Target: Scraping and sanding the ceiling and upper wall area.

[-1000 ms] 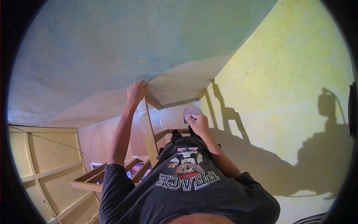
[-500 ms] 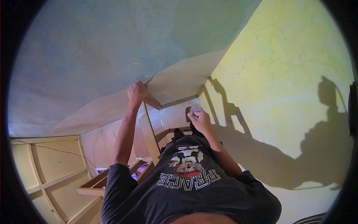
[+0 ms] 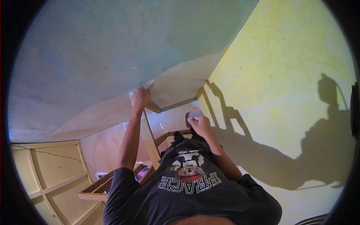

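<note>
My left hand (image 3: 140,98) is raised against the wall and grips a thin flat scraper blade (image 3: 150,86). The blade's tip rests where the blue-green wall (image 3: 112,48) meets a beige coated patch (image 3: 180,82). My right hand (image 3: 201,124) is held lower, in front of my chest and close to the wall corner. It is shut on a small flat grey pad (image 3: 194,114). Both forearms rise from my dark printed shirt (image 3: 191,183).
A wooden ladder rail (image 3: 150,140) stands between my arms, with its steps (image 3: 97,189) below left. The yellow wall (image 3: 285,75) on the right carries my shadow. Pale wooden framing (image 3: 48,176) fills the lower left.
Both hands have kept their places at the wall. The view has shifted slightly, so they sit a little lower in the picture.
</note>
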The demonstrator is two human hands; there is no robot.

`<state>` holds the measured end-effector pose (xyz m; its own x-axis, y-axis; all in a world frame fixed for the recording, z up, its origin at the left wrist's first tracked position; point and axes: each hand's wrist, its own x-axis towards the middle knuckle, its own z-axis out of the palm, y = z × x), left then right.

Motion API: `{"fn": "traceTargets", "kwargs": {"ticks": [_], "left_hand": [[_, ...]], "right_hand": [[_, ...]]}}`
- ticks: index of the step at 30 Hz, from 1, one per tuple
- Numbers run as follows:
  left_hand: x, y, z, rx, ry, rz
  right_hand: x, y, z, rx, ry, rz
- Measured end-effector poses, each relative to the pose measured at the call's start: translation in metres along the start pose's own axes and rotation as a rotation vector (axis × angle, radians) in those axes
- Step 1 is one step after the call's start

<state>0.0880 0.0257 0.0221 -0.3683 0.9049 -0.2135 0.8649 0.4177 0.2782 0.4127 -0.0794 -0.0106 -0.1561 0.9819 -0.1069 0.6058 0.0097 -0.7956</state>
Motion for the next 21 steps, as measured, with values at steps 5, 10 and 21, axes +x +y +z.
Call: {"fn": "traceTargets", "kwargs": {"ticks": [5, 10, 21], "left_hand": [[-0.005, -0.004, -0.007, -0.003, 0.068, 0.002], [0.0, -0.039, -0.007, -0.101, 0.171, 0.152], [0.015, -0.048, 0.001, 0.006, 0.163, 0.268]], "right_hand": [[0.001, 0.009, -0.007, -0.08, -0.011, 0.085], [-0.006, 0.014, -0.009, -0.015, 0.066, -0.007], [-0.001, 0.023, -0.007, -0.119, -0.011, 0.088]]}}
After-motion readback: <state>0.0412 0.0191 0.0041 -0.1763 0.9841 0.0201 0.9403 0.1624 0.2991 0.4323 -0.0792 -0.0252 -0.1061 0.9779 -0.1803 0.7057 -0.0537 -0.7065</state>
